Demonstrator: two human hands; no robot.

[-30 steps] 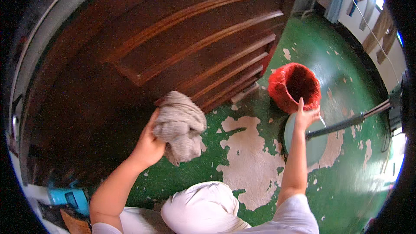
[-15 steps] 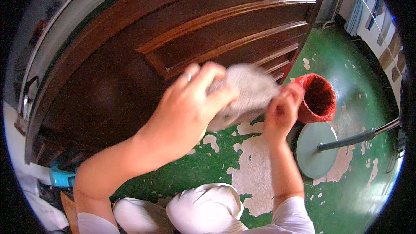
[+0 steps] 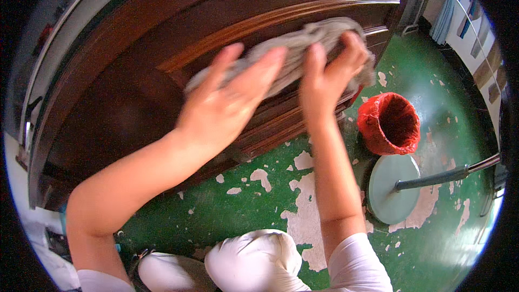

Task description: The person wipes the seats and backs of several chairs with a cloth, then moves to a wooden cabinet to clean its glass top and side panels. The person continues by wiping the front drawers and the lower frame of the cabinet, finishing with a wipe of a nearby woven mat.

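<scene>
A grey cloth (image 3: 294,62) is spread against the panelled face of a dark brown wooden door (image 3: 130,92). Over its left end lies my left hand (image 3: 216,108), fingers stretched out and apart, somewhat blurred. My right hand (image 3: 327,81) is at the cloth's right end, with fingers bent onto the fabric and the thumb pointing up. Part of the cloth is hidden behind both hands.
Right of the door stands a bin with a red liner (image 3: 373,127). Close by is a round pale-green base (image 3: 392,200) with a grey pole. The green floor (image 3: 238,211) has peeling patches. My knees (image 3: 254,259) are below.
Both hands have moved up and forward onto the door. The cloth, bunched between them before, is now spread wider against the panel. My left fingers have straightened.
</scene>
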